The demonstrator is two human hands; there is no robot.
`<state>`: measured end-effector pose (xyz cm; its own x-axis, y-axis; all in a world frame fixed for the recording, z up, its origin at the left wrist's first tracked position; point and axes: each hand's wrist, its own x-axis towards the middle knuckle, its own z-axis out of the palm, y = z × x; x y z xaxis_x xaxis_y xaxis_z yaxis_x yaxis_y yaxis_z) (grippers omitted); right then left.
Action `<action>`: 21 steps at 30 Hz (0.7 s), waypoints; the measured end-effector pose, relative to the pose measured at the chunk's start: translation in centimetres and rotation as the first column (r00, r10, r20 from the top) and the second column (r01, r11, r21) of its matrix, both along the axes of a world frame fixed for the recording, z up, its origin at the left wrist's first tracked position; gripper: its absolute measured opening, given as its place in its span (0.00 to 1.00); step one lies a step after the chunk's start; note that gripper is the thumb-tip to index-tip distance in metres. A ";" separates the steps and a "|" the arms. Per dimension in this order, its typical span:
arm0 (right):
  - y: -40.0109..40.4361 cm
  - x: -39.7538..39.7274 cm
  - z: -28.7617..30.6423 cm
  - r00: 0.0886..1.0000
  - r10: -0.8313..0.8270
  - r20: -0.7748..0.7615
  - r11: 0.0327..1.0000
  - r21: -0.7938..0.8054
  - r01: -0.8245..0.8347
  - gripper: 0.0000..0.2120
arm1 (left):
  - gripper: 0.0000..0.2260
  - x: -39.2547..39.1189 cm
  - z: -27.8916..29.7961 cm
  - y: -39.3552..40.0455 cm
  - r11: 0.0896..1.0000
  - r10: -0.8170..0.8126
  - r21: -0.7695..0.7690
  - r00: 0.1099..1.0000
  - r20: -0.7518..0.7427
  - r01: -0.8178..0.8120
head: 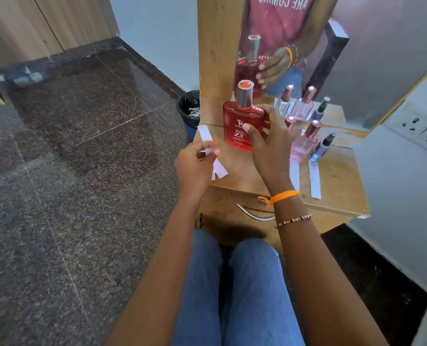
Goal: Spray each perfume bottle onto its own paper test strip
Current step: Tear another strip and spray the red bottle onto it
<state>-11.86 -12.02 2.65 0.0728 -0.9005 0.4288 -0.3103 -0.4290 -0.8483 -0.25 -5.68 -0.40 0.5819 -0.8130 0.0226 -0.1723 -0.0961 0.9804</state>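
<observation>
A broad floor (70, 146) of dark speckled polished stone is seen across the left, its tile seams thin and pale. A small wooden dressing table (337, 186), matt and light brown, is set at the right, with a mirror (357, 58) in a wooden frame standing at its far edge. A curved metal handle (253, 214) is fixed to the near front of the table. A black-lined bin (189, 109) is placed on the floor just left of the table, with scraps of white paper inside.

The red perfume bottle (239, 126), flat, square-shouldered glass with a tall silver cap, is held upright over the table's middle; it is gripped by the right hand (269, 146), thumb on the printed face, fingers wrapped behind. One orange thread and one beaded bracelet are worn on that wrist.

Three more bottles are counted at the far right of the tabletop: a pink glass bottle (304, 146) with a rose-gold cap, a slim dark spray bottle (323, 146) beside it, and one rose-capped bottle (291, 121) mostly hidden behind the right hand.

A white paper strip (213, 158), long and flat, is pinched between thumb and fingers of the left hand (195, 166) at the table's left edge. Two further strips (314, 179) are laid flat near the right-hand bottles
</observation>
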 end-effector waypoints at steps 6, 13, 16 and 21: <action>2.6 -4.1 1.3 0.993 0.106 0.046 0.989 0.098 -0.110 0.14 | 0.15 -1.6 0.9 0.5 0.991 -0.134 -0.037 0.989 -0.057 0.132; 4.2 -7.2 1.2 0.973 0.225 0.056 0.952 0.198 -0.232 0.15 | 0.09 -3.6 1.6 1.5 0.941 -0.324 -0.087 0.945 0.049 0.328; 4.5 -8.0 1.7 0.973 0.229 0.026 0.948 0.219 -0.229 0.16 | 0.10 -4.3 1.5 2.0 0.945 -0.302 -0.113 0.951 0.068 0.308; 4.3 -6.9 3.9 0.999 0.044 0.021 0.995 0.088 -0.046 0.16 | 0.10 -6.0 1.0 2.3 0.958 -0.237 -0.121 0.955 0.181 0.261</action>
